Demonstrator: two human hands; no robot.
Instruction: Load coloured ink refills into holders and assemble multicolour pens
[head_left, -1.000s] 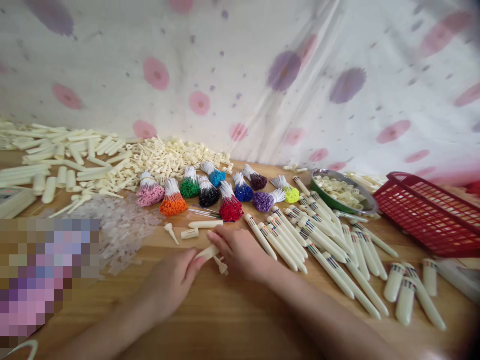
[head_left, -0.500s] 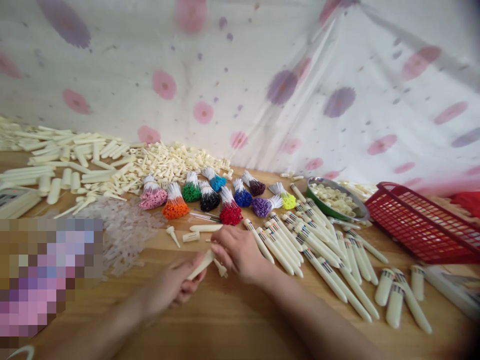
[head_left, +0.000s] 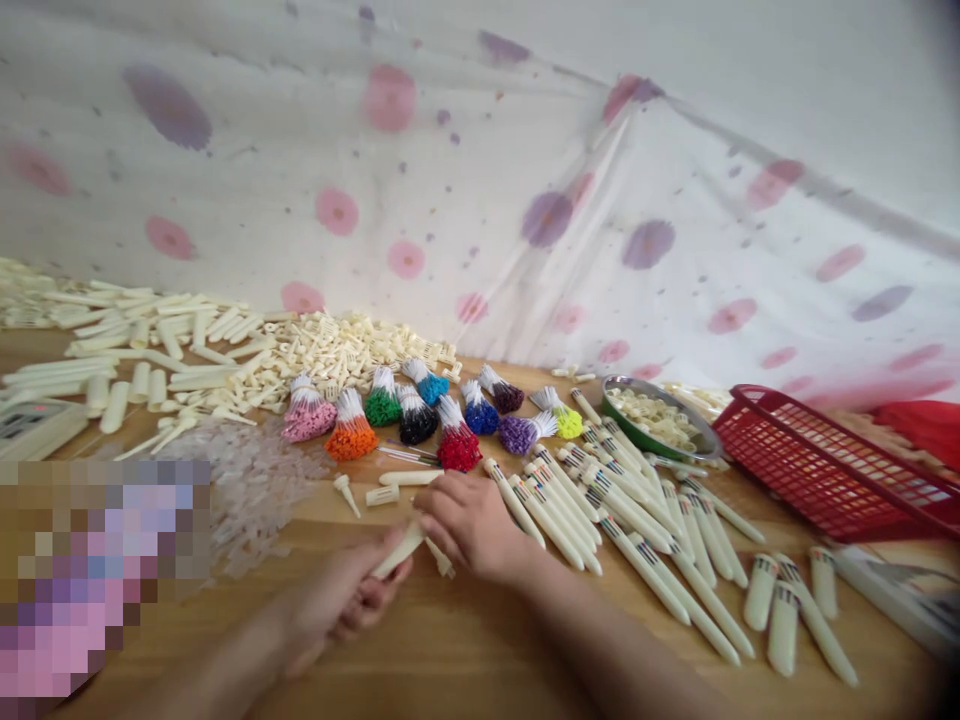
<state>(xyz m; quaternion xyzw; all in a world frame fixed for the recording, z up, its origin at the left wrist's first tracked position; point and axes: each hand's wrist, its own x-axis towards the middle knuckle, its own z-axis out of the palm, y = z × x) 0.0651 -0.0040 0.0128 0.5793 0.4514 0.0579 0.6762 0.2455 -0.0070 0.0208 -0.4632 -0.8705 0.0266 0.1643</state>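
Over the near middle of the table, my left hand (head_left: pixel 360 590) is wrapped around a cream pen barrel (head_left: pixel 401 552), tilted up to the right. At its upper end, my right hand (head_left: pixel 469 525) has its fingers closed, and what they pinch is hidden. A small cream slotted piece (head_left: pixel 442 560) shows just below the right fingers; whether it is held or lies on the table I cannot tell. Just beyond the hands are another cream barrel (head_left: pixel 409 478), a short slotted sleeve (head_left: pixel 382 495) and a cream plug with a thin stem (head_left: pixel 346 492).
Coloured bundles of refills, such as the red bundle (head_left: pixel 457 440), stand behind the hands. Multicolour pens (head_left: pixel 555 510) lie to the right, near a metal bowl (head_left: pixel 709 440) and a red basket (head_left: pixel 832 470). Cream parts (head_left: pixel 337 345) and clear pieces (head_left: pixel 247 490) are heaped leftward.
The view has tilted up slightly, so the table sits lower in the picture. My right fingers have closed in over the barrel's upper end, while my left hand keeps its grip.
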